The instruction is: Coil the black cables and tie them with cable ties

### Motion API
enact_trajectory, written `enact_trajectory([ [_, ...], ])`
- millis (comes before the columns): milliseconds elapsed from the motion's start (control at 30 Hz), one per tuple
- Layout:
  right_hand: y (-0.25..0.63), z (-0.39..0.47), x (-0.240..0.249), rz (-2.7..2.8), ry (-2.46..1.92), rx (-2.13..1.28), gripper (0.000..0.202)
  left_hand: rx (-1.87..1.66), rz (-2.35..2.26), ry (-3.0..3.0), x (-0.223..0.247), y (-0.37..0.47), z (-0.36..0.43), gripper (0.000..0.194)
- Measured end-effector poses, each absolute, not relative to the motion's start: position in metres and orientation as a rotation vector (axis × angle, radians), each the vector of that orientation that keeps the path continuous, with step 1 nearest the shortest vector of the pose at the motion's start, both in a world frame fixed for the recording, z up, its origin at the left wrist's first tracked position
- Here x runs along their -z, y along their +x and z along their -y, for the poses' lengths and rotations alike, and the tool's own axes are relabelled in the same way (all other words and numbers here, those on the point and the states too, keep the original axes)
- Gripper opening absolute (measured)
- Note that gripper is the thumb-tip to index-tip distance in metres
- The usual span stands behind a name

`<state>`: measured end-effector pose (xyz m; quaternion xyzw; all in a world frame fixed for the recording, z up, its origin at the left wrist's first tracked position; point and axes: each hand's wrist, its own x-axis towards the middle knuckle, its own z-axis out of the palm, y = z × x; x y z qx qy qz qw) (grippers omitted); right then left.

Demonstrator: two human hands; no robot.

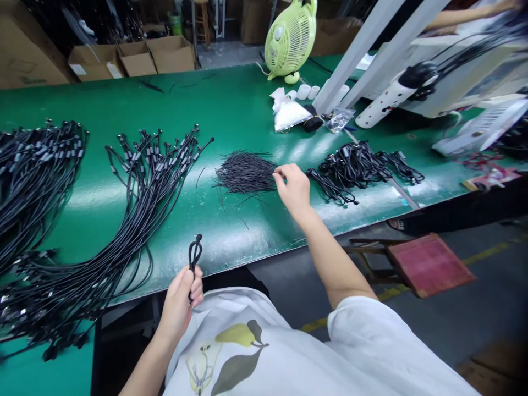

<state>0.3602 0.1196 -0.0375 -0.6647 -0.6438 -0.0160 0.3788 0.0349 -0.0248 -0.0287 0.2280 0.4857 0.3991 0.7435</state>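
Note:
My left hand (183,294) is closed round a folded black cable (195,254), its looped end sticking up above the fist near the table's front edge. Over on the right, my right hand (293,187) has its thumb and fingertips pinched together at the right end of a pile of short black twist ties (247,173). Whether a tie is between those fingertips is too small to make out. Beyond my right hand lies a heap of coiled, bundled black cables (355,165). Left of the ties, long loose black cables (144,192) with connectors at their ends fan across the green table (231,231).
Another mass of cables (37,181) covers the far left. A green fan (291,38), a white bag (291,114) and grey posts (355,55) stand at the back. A white-and-black cylinder (385,102) leans to the right. Below is a red-seated stool (431,264). Another person's arm (466,17) shows top right.

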Motion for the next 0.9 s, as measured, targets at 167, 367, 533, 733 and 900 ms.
enact_trajectory([
  [167,0.253,-0.049,0.043,2.006,-1.227,-0.755,0.011,-0.914,-0.938,0.547,0.024,0.051,0.011,0.051],
  [367,0.195,-0.011,0.039,2.338,-0.948,-0.292,0.019,-0.964,-1.177,0.927,0.038,0.036,0.004,0.039],
  [533,0.187,-0.032,0.014,2.664,-0.345,0.354,0.027,-0.829,-1.265,1.241,0.044,0.019,0.004,0.028],
  [733,0.179,-0.036,-0.008,2.929,-0.114,0.332,0.024,-0.742,-1.008,0.697,0.042,0.008,0.01,0.023],
  [900,0.171,-0.033,-0.007,2.949,-0.185,0.316,0.029,-0.753,-0.944,0.587,0.045,0.004,0.01,0.044],
])
